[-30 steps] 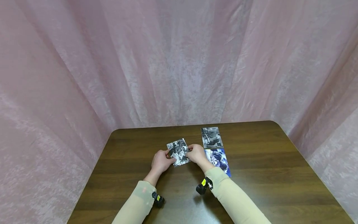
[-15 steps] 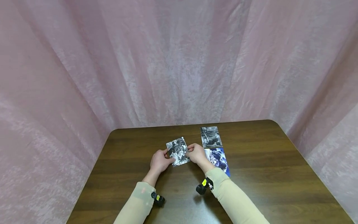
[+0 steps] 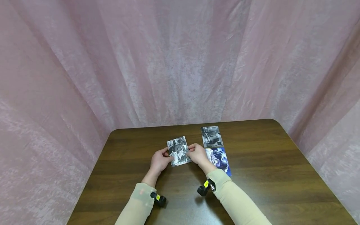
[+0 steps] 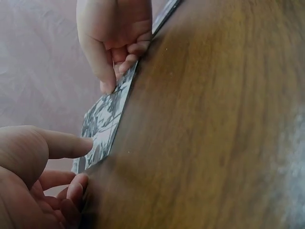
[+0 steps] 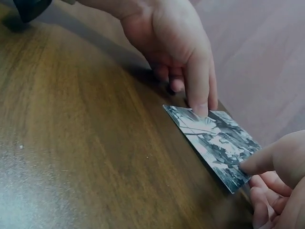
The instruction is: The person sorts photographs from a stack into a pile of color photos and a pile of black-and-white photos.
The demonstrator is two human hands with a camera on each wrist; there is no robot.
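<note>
A black-and-white photo [image 3: 178,151] sits low over the dark wooden table [image 3: 267,175], held between both hands. My left hand [image 3: 166,157] pinches its left edge, thumb on top and fingers curled beneath. My right hand [image 3: 192,152] pinches the right edge the same way. In the left wrist view the photo [image 4: 102,125] runs from my left thumb [image 4: 71,145] to the right hand [image 4: 116,38] at the top. In the right wrist view the photo [image 5: 215,139] lies between the left hand [image 5: 178,52] and my right fingers [image 5: 271,162]. Whether the photo touches the wood I cannot tell.
Two more photos lie flat just right of my hands: a black-and-white one [image 3: 212,136] farther back and a blue-toned one [image 3: 219,158] nearer, partly behind my right wrist. Pink curtain [image 3: 180,62] closes in the table's far and side edges.
Both hands keep their pinch on the photo. My left hand has shifted slightly left along its edge; otherwise nothing has moved.
</note>
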